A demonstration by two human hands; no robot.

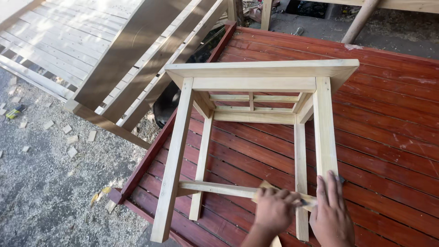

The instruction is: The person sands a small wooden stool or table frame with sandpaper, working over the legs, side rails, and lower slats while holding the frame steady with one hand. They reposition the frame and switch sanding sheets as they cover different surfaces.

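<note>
Head view | left hand (274, 210) fingers clamp blurred rail (215, 188) | right hand (330, 215) flat on stool leg (324, 128)

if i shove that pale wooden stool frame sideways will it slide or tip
The stool frame lies on its side on the red slatted platform, so it would probably slide, catching at gaps. It looks stiff and fairly light: thin bare legs, open frame.

Red slatted platform (388, 114) — pale wooden stool frame (256, 73) on it.
</note>
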